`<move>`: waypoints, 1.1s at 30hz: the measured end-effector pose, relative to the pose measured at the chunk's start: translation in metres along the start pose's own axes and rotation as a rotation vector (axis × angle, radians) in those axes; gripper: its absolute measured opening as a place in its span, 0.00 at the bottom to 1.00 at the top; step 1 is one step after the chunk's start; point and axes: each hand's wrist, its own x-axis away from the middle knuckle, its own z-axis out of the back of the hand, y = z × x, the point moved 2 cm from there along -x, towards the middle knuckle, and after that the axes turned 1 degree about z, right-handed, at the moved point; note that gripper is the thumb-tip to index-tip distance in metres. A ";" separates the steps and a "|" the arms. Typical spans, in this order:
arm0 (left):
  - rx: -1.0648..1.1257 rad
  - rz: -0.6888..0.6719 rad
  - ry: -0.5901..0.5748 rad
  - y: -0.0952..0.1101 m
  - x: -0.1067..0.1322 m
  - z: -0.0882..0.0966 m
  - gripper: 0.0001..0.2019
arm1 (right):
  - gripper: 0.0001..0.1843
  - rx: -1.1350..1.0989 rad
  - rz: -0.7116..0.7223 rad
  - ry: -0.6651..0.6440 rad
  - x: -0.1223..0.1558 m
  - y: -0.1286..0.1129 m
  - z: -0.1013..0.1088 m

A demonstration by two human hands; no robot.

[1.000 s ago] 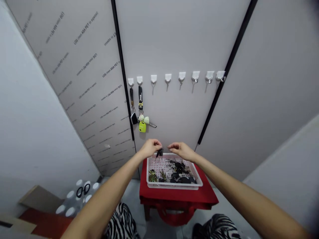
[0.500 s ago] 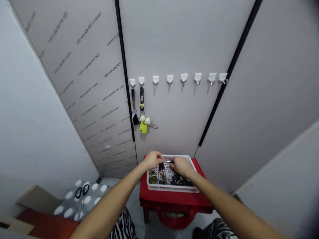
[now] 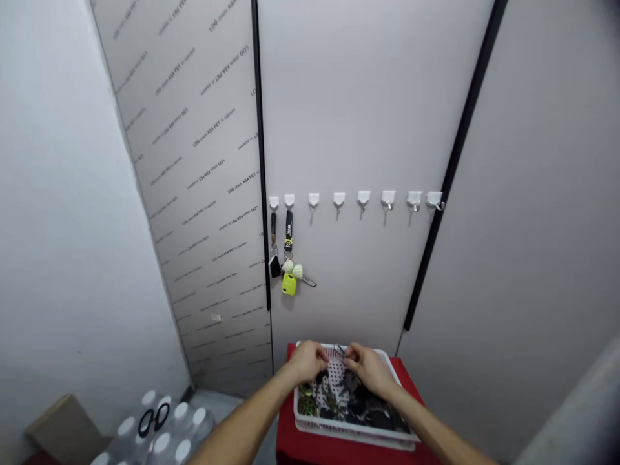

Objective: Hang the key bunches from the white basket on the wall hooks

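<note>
Both of my hands are over a white perforated plastic basket (image 3: 358,431) of keys and small trinkets. My left hand (image 3: 309,361) is closed in a pinch above its left part. A dark item (image 3: 321,374) shows just under those fingertips, too small to name. On the other side, my right hand (image 3: 371,371) pinches a thin metal loop (image 3: 339,351) near the basket's far rim. Below the hands lie several black pieces (image 3: 372,408) and green-and-gold round trinkets (image 3: 307,405); many are blurred or overlap.
The basket rests on a red-covered stool (image 3: 287,439). White hooks (image 3: 363,199) line the door panel ahead. Two at the left carry a black key fob (image 3: 274,266) and a strap with a yellow-green tag (image 3: 289,284). Scissors (image 3: 154,418) lie on capped bottles (image 3: 162,443) at lower left.
The view has tilted up, so hooks and basket sit lower in it. My right hand has raised the metal loop from the basket's contents. My left hand stays pinched over the left part.
</note>
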 end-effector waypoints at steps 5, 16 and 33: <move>0.158 -0.084 0.061 0.013 0.001 0.006 0.12 | 0.06 -0.354 0.013 0.151 -0.012 -0.024 0.024; 0.592 -0.195 0.514 0.084 -0.024 0.102 0.08 | 0.11 -0.541 0.188 0.549 -0.091 -0.140 0.105; 0.319 -0.097 0.617 0.093 -0.053 0.162 0.11 | 0.11 -0.265 0.038 0.668 -0.158 -0.177 0.121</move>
